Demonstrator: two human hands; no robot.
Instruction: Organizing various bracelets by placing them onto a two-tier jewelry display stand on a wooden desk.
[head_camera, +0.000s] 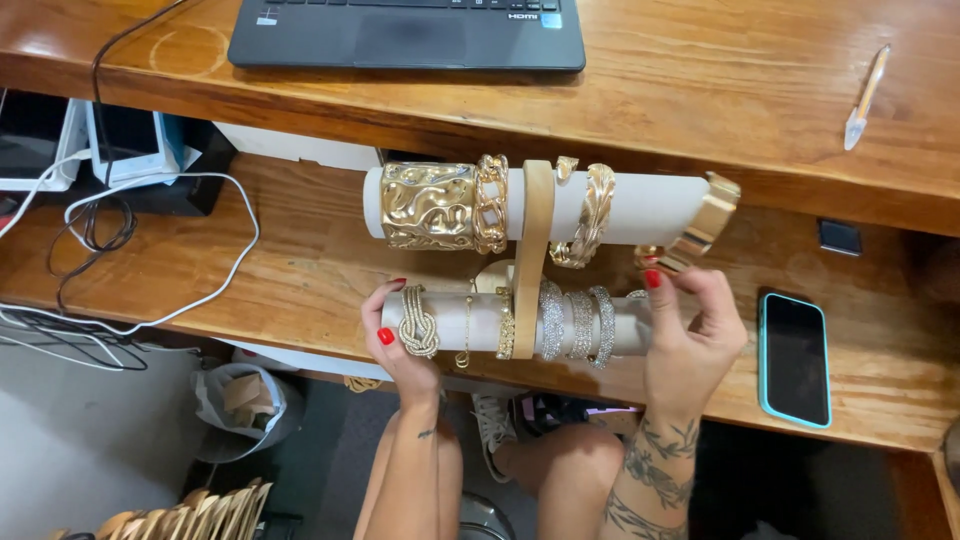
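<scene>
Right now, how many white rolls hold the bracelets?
2. The upper roll lies across the stand's wooden post; the lower roll is gripped by the left hand and right hand.

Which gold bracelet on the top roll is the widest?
The wide crumpled-looking gold cuff at the left end of the upper roll; the chain bracelet beside it is much narrower.

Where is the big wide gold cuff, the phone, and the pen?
Gold cuff (428, 206), head view, middle of its crinkled front.
Phone (795, 358), head view, centre of its dark screen.
Pen (866, 96), head view, midway along its clear barrel.
</scene>
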